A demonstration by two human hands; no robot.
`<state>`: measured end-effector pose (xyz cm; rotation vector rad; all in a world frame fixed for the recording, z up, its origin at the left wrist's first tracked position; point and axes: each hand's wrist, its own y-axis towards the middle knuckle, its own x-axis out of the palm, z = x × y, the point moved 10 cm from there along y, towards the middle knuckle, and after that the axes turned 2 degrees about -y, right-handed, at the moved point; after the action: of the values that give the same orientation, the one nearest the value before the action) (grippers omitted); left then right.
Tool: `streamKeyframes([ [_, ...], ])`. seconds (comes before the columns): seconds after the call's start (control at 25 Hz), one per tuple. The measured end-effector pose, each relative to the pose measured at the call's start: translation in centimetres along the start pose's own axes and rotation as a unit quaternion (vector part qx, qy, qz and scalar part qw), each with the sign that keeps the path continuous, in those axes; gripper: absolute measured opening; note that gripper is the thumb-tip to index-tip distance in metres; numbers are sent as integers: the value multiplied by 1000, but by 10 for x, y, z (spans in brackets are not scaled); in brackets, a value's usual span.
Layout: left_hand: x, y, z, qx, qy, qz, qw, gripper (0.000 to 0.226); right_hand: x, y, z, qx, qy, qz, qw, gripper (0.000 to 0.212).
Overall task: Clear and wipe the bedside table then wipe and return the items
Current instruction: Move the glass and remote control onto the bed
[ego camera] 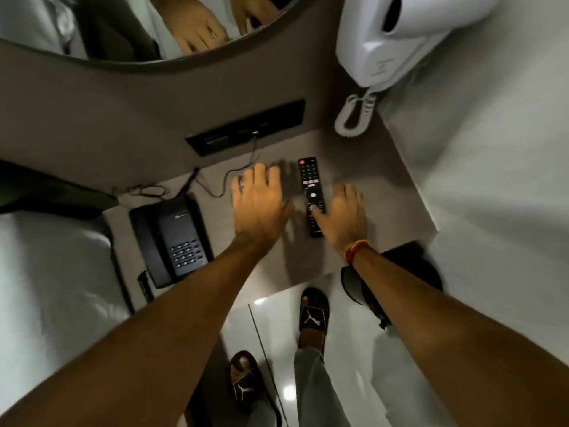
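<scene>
The grey bedside table [363,167] carries a black TV remote [309,183] lying lengthwise and a black desk phone [172,238] at its left end. My left hand [258,204] hovers flat with fingers spread just left of the remote, holding nothing. My right hand [341,214] is open on the remote's right side, its thumb touching the remote's lower half. A thin black cable [221,186] runs across the tabletop behind my left hand.
A black socket panel [246,127] sits on the back wall above the table. A white wall-mounted hair dryer [397,35] with a coiled cord [354,115] hangs at the right. A round mirror [123,26] is above. White bedding [52,272] lies left, a black bin [409,272] under the table's right.
</scene>
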<state>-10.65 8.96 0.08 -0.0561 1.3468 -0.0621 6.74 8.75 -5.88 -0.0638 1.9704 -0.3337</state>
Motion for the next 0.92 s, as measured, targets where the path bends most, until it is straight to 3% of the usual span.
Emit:
streamKeyframes([
  [0.12,27,-5,-58,-87,-3,-78,993,90,40,12,-17,31,-25,-50,998,74],
  [0.28,62,0,-81,-161,-97,-108,976,95,64,35,-9,68,-70,-64,993,83],
  [0.4,81,9,-88,-204,-142,-112,962,93,79,48,-5,58,-89,-89,990,65],
  [0.56,91,12,-94,-201,-157,-124,959,78,87,51,-9,50,-111,-118,986,39],
  [0.76,51,-24,-117,-222,-199,-103,949,77,72,21,-55,13,-161,-124,979,44],
  [0.92,-25,-74,-162,-246,-202,-62,946,66,48,-41,-147,-62,-167,-123,976,54],
])
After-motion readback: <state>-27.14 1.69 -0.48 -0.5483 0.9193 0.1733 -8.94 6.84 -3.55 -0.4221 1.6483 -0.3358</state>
